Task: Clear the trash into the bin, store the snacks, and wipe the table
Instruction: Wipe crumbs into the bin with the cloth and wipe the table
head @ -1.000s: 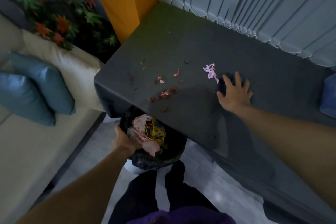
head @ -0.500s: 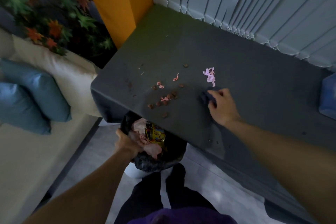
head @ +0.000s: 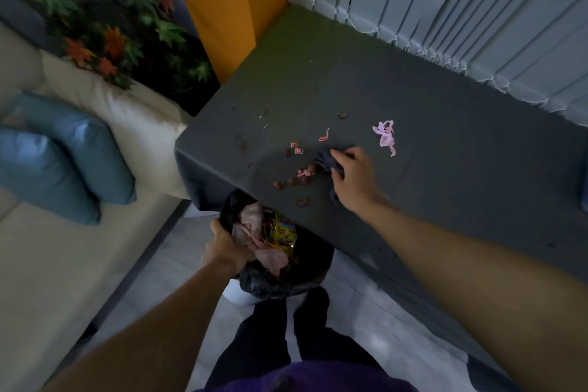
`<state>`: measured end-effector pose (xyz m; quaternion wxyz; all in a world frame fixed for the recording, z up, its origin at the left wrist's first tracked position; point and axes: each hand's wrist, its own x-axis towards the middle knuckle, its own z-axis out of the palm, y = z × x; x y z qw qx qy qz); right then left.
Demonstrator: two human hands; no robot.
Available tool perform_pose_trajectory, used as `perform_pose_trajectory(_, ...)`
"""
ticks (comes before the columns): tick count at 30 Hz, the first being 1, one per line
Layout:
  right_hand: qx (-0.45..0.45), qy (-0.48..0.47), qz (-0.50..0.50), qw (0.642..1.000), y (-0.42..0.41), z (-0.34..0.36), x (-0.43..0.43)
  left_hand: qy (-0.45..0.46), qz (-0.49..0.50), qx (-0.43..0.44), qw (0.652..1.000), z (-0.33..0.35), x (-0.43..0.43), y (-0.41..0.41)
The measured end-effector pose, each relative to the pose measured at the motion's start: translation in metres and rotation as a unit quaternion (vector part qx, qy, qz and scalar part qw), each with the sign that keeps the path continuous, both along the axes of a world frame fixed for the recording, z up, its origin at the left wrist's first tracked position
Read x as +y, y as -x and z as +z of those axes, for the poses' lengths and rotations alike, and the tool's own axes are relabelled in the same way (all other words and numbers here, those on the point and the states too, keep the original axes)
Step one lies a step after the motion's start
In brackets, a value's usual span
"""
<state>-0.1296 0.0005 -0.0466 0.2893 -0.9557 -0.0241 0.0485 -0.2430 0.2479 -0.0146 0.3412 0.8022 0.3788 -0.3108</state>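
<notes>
Cloth (head: 324, 160), dark and bunched, gripped in the right hand (head: 353, 180), fingers curled round it and pressing it onto the grey table (head: 445, 137). Just left of those fingers, right at the cloth's edge, brown crumbs (head: 300, 181) in a loose cluster with small pink bits mixed in. Beyond the fingertips, a thin pink curl (head: 324, 136) lying apart. Beyond and to the right of the knuckles, a larger pink scrap (head: 385, 134), clear of the hand.

Down and to the left, below the table's near edge: left hand (head: 222, 248) clamped on the rim of a black bin bag (head: 270, 283), fingers hooked over the plastic. Bag mouth tucked partly under the table corner, almost straight below the crumbs. Inside, crumpled pink wrappers (head: 270, 259) beside a yellow snack packet (head: 284, 232). White bin (head: 234, 294) peeking out beneath the bag.

Further left of that hand, a cream sofa (head: 63, 264) with blue cushions (head: 79, 149). Far beyond the right hand, pale vertical blinds (head: 477, 9) along the table's back edge and an orange panel (head: 229, 3) at its far left corner.
</notes>
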Motion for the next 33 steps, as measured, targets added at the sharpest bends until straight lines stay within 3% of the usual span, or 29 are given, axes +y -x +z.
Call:
perform_pose_trajectory(6, 0.063, -0.015, 0.144, 0.987, 0.011, 0.001, 0.02, 0.005, 0.018, -0.004, 1.0, -0.002, 0.011, -0.001)
perform_pose_trajectory(9, -0.003, 0.0, 0.09, 0.996, 0.008, -0.003, 0.02, 0.009, 0.02, -0.004, 1.0, -0.004, 0.017, -0.002)
perform_pose_trajectory(11, 0.002, 0.032, 0.056, 0.998, 0.006, -0.006, 0.023, 0.002, 0.019, -0.008, 1.0, -0.005, 0.019, -0.002)
perform_pose_trajectory(16, 0.045, -0.018, 0.209, 0.977, 0.02, -0.001, 0.035, 0.007, 0.029, -0.006, 1.0, -0.007, 0.02, -0.003)
perform_pose_trajectory(21, -0.005, -0.007, 0.096, 0.995, 0.021, -0.009, 0.038, 0.015, 0.037, 0.0, 0.999, -0.007, 0.022, -0.007)
perform_pose_trajectory(25, 0.066, -0.036, 0.223, 0.972, 0.03, -0.005, 0.041, 0.014, 0.036, -0.002, 0.999, -0.007, 0.022, -0.008)
perform_pose_trajectory(27, 0.053, -0.054, 0.264, 0.962, 0.037, -0.001, 0.043, 0.014, 0.032, -0.003, 0.999, -0.006, 0.022, -0.008)
perform_pose_trajectory(30, -0.038, -0.086, 0.157, 0.983, 0.033, 0.0, 0.047, 0.014, 0.03, 0.003, 0.999, -0.005, 0.024, -0.007)
perform_pose_trajectory(33, -0.023, -0.05, 0.094, 0.994, 0.017, -0.003, 0.052, 0.02, 0.029, 0.002, 0.999, -0.005, 0.024, -0.006)
